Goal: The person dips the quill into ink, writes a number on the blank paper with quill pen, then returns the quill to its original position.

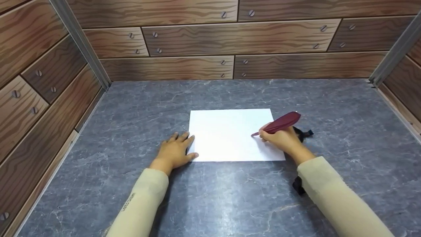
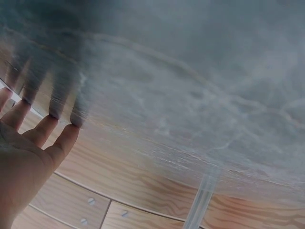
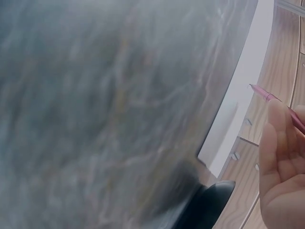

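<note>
A blank white sheet of paper (image 1: 223,136) lies flat on the grey marbled table. My right hand (image 1: 282,139) pinches a dark red feather pen (image 1: 283,121) over the right part of the sheet. Its plume leans up to the right, and its thin tip points down-left at the paper. In the right wrist view the pen's tip (image 3: 263,93) shows beyond my fingers. At the sheet's left edge rests my left hand (image 1: 173,152), fingers spread, with the thumb on the lower left corner. The left wrist view shows its fingertips (image 2: 74,127) against the tabletop.
Wood-patterned panels (image 1: 236,39) wall the table (image 1: 131,108) at the back and sides, with grey metal posts (image 1: 82,42) in the corners. A black strap-like piece (image 1: 298,186) shows beneath the right forearm, and a dark piece (image 1: 307,133) sticks out beside that wrist.
</note>
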Motion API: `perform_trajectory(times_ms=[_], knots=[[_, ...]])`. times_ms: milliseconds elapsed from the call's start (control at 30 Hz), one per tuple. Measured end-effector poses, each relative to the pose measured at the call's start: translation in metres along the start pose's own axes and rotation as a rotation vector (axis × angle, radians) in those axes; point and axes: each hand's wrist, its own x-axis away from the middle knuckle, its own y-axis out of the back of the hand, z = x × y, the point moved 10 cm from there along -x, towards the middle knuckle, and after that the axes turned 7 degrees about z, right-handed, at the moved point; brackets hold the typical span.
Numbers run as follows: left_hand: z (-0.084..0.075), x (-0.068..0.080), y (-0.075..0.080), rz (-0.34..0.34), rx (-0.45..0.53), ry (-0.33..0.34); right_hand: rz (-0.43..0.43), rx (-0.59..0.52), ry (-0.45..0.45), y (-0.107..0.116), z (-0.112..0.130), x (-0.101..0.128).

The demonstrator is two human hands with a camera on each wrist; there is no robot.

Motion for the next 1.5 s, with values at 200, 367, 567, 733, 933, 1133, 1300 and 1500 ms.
perform_trajectory(times_ms=[200,367,567,733,933,1133,1300,1500], knots=[[-0.001,-0.001,-0.001,-0.006,-0.007,-0.006,0.009,0.042,0.054,-0.005,0.008,0.0],[-0.001,-0.001,-0.001,-0.006,-0.009,-0.006,0.031,0.033,0.036,-0.01,0.007,0.0],[0.0,-0.002,-0.001,-0.003,-0.008,-0.002,0.04,0.024,0.09,-0.014,0.013,0.001],[0.0,-0.003,-0.002,0.001,-0.007,0.005,0.065,-0.002,0.087,-0.018,0.014,0.002],[0.0,-0.002,-0.001,-0.003,-0.014,0.003,0.087,-0.013,0.084,-0.021,0.013,0.002],[-0.001,-0.001,0.001,-0.009,-0.006,-0.003,0.116,-0.049,0.073,-0.023,0.012,0.003],[-0.001,-0.001,0.001,-0.009,-0.006,0.0,0.114,-0.042,0.071,-0.023,0.012,0.003],[0.0,-0.002,0.0,-0.013,0.004,0.005,0.102,-0.056,0.072,-0.023,0.012,0.003]])
